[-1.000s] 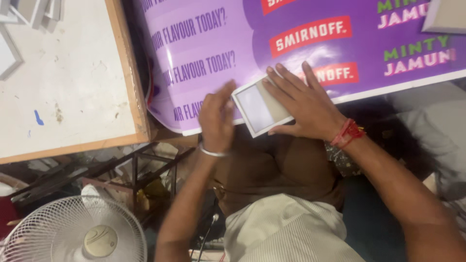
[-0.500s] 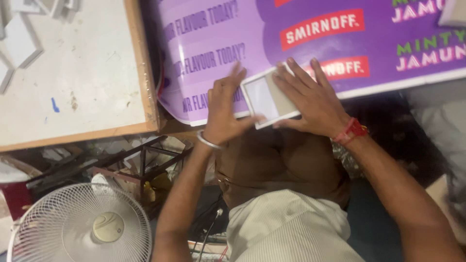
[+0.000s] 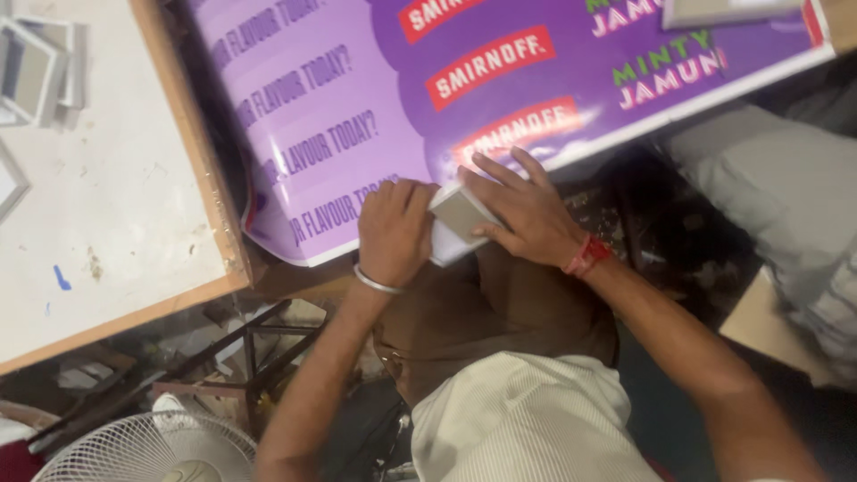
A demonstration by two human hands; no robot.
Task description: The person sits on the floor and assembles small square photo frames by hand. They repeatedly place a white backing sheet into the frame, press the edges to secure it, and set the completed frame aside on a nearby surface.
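Where the two hands meet at the near edge of the purple printed sheet [image 3: 375, 116], a small white-framed panel [image 3: 457, 214] lies between them, tilted, with its pale grey face turned up. From the left hand [image 3: 393, 234] the panel lies at about 2 o'clock; from the right hand [image 3: 528, 214] it lies at 9 o'clock. Its long axis runs roughly from 10 o'clock to 4 o'clock, across the sheet's white border. Left grip: fingers curled over the panel's near left corner, grasping it, a metal bangle [image 3: 373, 282] at the wrist. Right grip: fingers spread flat, pressing on the panel's right edge and on the sheet beyond it, a red thread band [image 3: 587, 257] at the wrist. Both hands touch the panel; neither is nearer.

The sheet is a large rectangle, purple, paler toward 9 o'clock, with repeated pale lettering on the left, red slanted label bars with white lettering at centre, and green and orange lettering toward 1 o'clock. It overhangs a white desk [image 3: 107, 196] with a wooden edge, at 9 o'clock. More small white frames [image 3: 36, 71] lie at 10 o'clock on the desk. A white fan [image 3: 147, 451] stands at 7 o'clock.
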